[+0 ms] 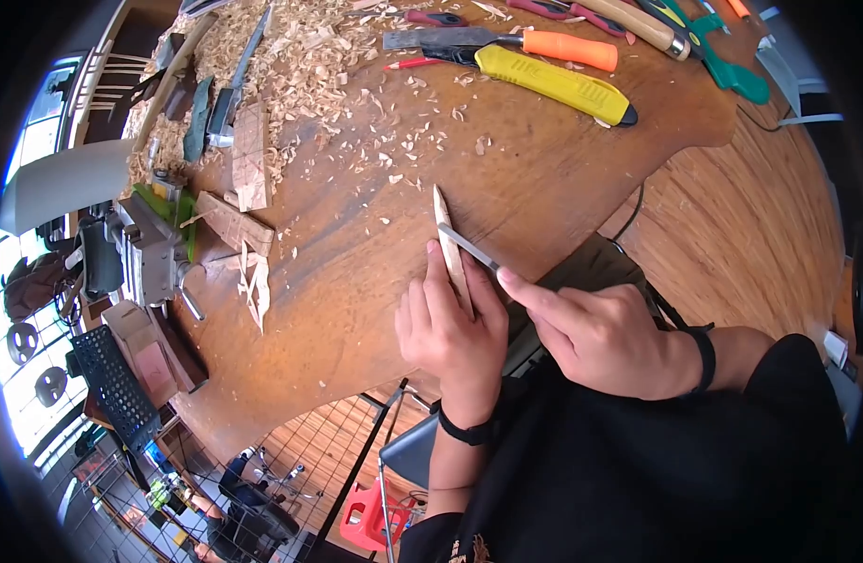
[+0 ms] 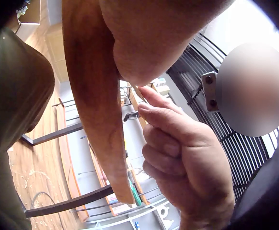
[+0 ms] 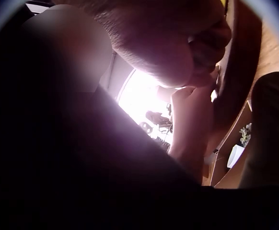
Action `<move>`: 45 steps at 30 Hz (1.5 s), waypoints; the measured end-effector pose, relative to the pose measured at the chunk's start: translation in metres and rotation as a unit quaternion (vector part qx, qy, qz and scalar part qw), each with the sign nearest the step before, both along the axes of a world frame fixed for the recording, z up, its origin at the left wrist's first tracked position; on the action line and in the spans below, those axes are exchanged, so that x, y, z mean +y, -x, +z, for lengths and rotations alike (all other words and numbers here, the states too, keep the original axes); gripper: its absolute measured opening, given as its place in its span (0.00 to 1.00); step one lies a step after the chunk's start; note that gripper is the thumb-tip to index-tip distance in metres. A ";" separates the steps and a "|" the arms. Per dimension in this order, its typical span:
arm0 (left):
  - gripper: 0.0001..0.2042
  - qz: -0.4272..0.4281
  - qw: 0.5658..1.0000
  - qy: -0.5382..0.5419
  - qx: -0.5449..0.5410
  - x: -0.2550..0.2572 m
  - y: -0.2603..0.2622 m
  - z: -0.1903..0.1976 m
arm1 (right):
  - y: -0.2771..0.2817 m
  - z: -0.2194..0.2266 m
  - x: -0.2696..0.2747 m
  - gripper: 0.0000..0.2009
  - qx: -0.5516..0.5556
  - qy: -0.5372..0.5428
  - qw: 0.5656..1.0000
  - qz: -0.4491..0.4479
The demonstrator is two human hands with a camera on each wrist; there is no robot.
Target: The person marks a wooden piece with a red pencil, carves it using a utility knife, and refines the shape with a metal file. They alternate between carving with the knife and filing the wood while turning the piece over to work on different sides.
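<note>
My left hand (image 1: 455,324) grips a slim pale wooden stick (image 1: 439,203) whose pointed end faces away over the brown wooden table (image 1: 347,281). In my right hand (image 1: 610,336) is a narrow grey metal tool, like a flat file (image 1: 471,248); its index finger lies along it. The tool's far end crosses the stick just below the point, and its rear part is hidden in the palm. The left wrist view shows the right hand (image 2: 190,148) with curled fingers beside the left hand (image 2: 149,38). In the right wrist view, the right hand (image 3: 163,45) is dark and covers the work.
Wood shavings (image 1: 305,80) cover the table's far left. A yellow utility knife (image 1: 549,84), an orange-handled chisel (image 1: 572,50) and a red pencil (image 1: 408,64) lie at the back. Left stand a metal vise (image 1: 154,249) and wood offcuts (image 1: 234,223). The table edge curves near my body.
</note>
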State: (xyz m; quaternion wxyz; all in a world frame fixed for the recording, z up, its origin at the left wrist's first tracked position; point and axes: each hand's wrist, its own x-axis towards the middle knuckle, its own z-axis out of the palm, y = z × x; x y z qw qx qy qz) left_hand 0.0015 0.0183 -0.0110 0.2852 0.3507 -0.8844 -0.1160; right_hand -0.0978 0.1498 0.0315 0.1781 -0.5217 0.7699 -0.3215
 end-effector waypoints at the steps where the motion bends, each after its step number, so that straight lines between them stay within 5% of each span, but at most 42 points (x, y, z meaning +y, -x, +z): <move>1: 0.14 0.001 1.000 0.000 -0.008 0.000 0.000 0.000 | -0.001 0.000 0.004 0.28 -0.002 0.004 1.000 0.002; 30: 0.12 0.016 1.000 -0.004 0.000 0.000 0.001 0.002 | 0.009 -0.010 -0.034 0.21 -0.017 0.024 1.000 -0.012; 40: 0.16 -0.011 1.000 0.003 -0.013 -0.005 -0.002 0.004 | 0.004 -0.017 -0.004 0.31 0.020 0.046 0.999 0.010; 45: 0.17 0.006 1.000 0.000 0.009 -0.005 -0.003 0.004 | 0.028 -0.012 -0.046 0.22 -0.023 0.064 0.997 0.033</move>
